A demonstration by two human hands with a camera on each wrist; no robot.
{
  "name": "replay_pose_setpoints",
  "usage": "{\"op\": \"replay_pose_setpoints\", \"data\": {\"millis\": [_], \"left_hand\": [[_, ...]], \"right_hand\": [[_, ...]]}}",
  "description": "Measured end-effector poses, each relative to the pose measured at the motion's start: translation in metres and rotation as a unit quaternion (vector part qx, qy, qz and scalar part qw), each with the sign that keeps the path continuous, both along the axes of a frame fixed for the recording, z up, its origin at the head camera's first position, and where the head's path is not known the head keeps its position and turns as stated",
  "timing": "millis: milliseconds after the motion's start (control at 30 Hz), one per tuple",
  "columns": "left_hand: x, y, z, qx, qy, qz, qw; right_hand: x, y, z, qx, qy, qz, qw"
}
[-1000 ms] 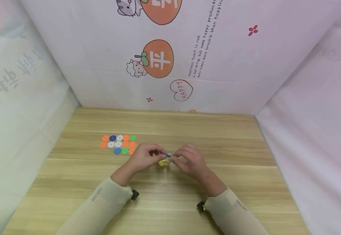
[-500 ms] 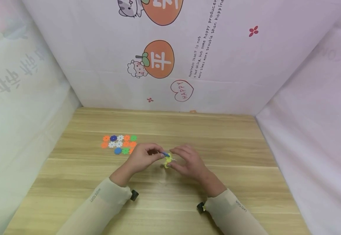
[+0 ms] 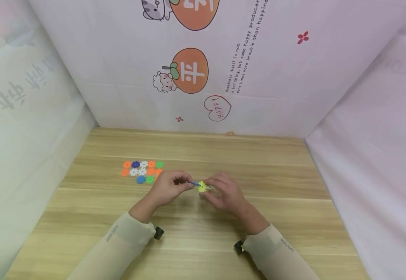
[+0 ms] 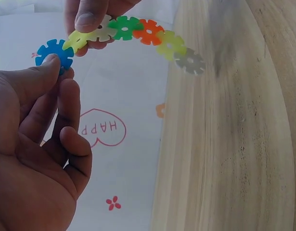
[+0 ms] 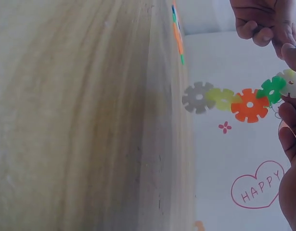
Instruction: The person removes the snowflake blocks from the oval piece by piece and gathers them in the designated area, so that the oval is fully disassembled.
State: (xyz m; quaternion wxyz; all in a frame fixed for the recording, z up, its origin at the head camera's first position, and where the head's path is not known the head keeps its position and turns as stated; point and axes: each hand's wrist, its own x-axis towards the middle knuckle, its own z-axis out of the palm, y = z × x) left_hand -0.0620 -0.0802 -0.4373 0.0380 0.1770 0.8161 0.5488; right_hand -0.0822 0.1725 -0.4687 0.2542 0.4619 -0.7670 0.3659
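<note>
My left hand (image 3: 169,190) pinches a blue snowflake disc (image 4: 44,51) between thumb and fingers. Opposite it, my right hand (image 3: 225,192) grips a curved chain of snowflake discs (image 4: 142,34) near its yellow end. The chain runs yellow, white, green, orange, yellow and greyish white, its far end hanging free. At the yellow end disc (image 4: 78,40) the blue disc's edge meets the chain; whether their slots interlock I cannot tell. In the right wrist view the chain's orange disc (image 5: 240,106) shows, while my right fingers cover part of the white end.
Loose discs in orange, white, blue and green lie in rows on the wooden table (image 3: 276,175), left of my hands; a white disc (image 3: 143,164) is among them. My left hand hides some of the lowest row. Printed white cloth (image 3: 265,109) walls the back and both sides.
The chain has turned in my right hand, so its yellow end now faces the blue disc. My left hand has shifted slightly left, still pinching that disc. The loose discs stay put.
</note>
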Motion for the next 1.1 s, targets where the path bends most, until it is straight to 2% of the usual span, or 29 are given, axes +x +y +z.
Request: {"op": "replay_pose_setpoints", "data": {"millis": [233,400,467,567,700,900,1100], "left_hand": [[0.000,-0.003,-0.001,0.012,0.011,0.005,0.9999],[-0.004,-0.019,0.003,0.050,0.020,0.051,0.9972],[-0.006,-0.028,0.006,0.052,0.029,0.068,0.9959],[-0.007,-0.039,0.008,0.046,0.032,0.074,0.9957],[-0.006,-0.047,0.007,0.047,0.015,0.083,0.9953],[-0.004,-0.059,0.003,0.029,-0.015,0.116,0.9928],[-0.002,-0.073,-0.001,0.016,-0.030,0.136,0.9901]], "right_hand": [[0.000,0.000,0.001,-0.004,0.011,-0.005,0.9999],[-0.002,0.008,-0.001,-0.024,0.027,-0.018,0.9992],[-0.002,0.012,-0.001,-0.035,0.033,-0.023,0.9986],[-0.002,0.016,0.001,-0.041,0.035,-0.024,0.9983],[-0.002,0.016,0.001,-0.039,0.037,-0.020,0.9984],[-0.001,0.014,0.000,-0.046,0.038,-0.016,0.9981],[-0.001,0.013,0.002,-0.046,0.033,-0.016,0.9983]]}}
